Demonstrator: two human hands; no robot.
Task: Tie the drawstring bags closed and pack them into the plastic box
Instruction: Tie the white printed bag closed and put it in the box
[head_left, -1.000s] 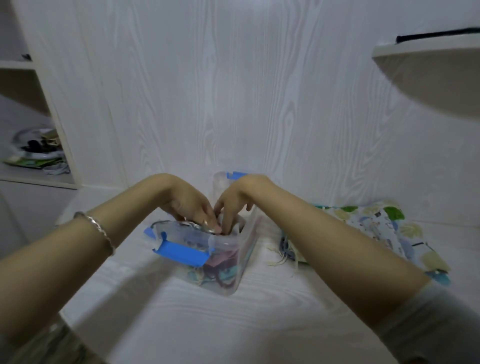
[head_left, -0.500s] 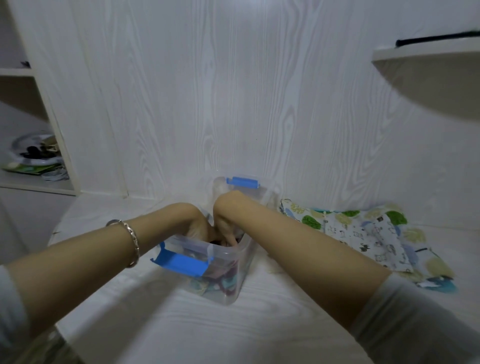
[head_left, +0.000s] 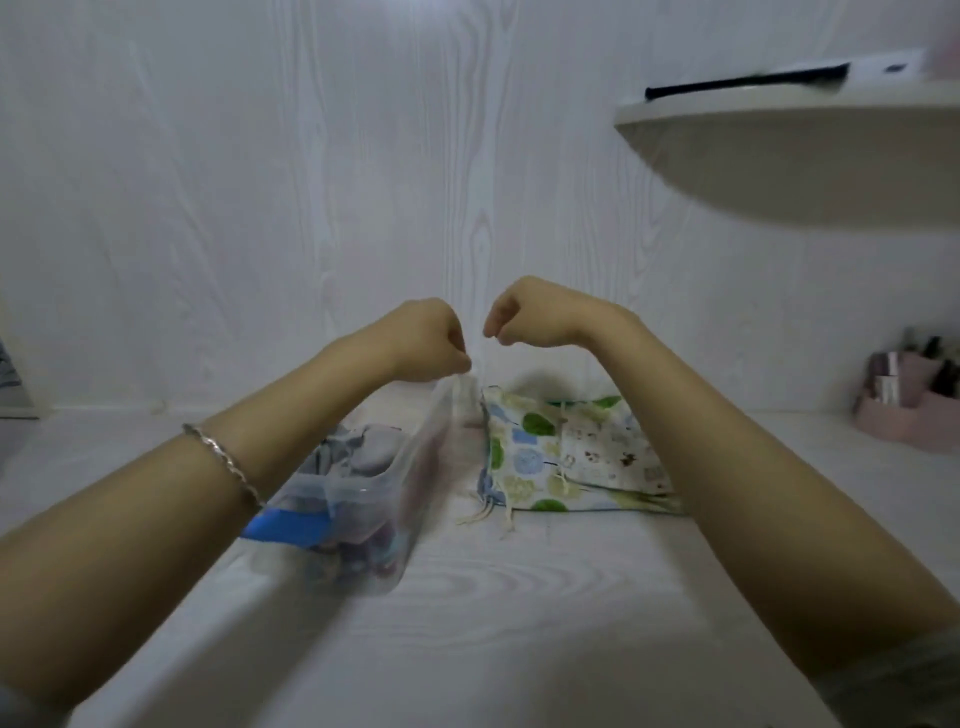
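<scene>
The left hand (head_left: 426, 338) and right hand (head_left: 524, 314), earlier sunk in the plastic box (head_left: 363, 499), are now raised above it, fingers curled.

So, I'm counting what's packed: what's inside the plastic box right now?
Inside the plastic box, grey fabric lies on top; reddish and teal cloth shows through the clear wall. The left forearm covers its near-left part, so no count.

No word, brand, number or sign can be read anywhere. On the far right, a white card (head_left: 883, 67) lying on the shelf (head_left: 779, 119) bears a small dark mark, too blurred to make out. The patterned drawstring bag (head_left: 587, 457) carries tiny dark printed figures, none legible as letters. The bottles (head_left: 930, 348) in the pink organiser (head_left: 904, 421) show no legible labels.
</scene>
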